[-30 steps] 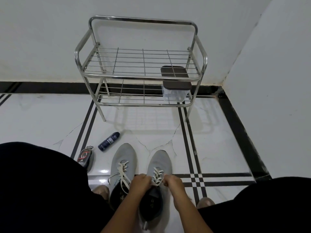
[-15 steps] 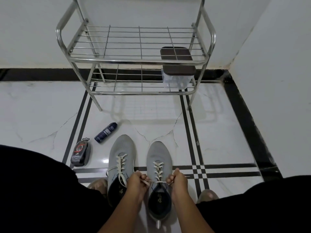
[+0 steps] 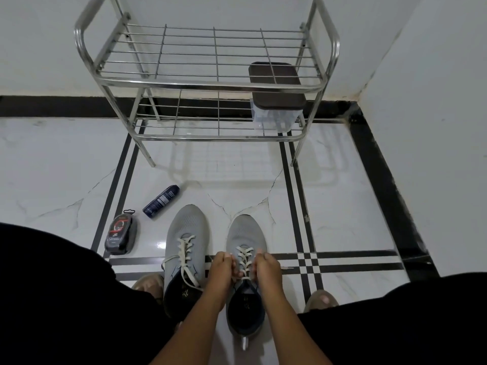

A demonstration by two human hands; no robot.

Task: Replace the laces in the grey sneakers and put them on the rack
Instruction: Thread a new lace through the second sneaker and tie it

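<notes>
Two grey sneakers stand side by side on the floor, toes pointing away from me. The left sneaker (image 3: 186, 227) has loose cream laces trailing over its opening. On the right sneaker (image 3: 245, 233) the cream lace (image 3: 245, 255) is threaded through the eyelets. My left hand (image 3: 221, 270) and my right hand (image 3: 266, 267) sit on either side of that shoe's tongue, fingers curled, each pinching the lace. The steel two-tier rack (image 3: 210, 85) stands against the wall ahead.
A clear box with a dark brown lid (image 3: 276, 93) sits on the rack's lower tier at the right. A dark blue spray can (image 3: 161, 201) and a shoe polish sponge pack (image 3: 121, 235) lie on the tiles left of the sneakers. Walls meet in a corner at the right.
The camera has dipped and moved nearer the rack. My hands, which had pulled the lace ends apart sideways, have come back in close to the right sneaker's eyelets.
</notes>
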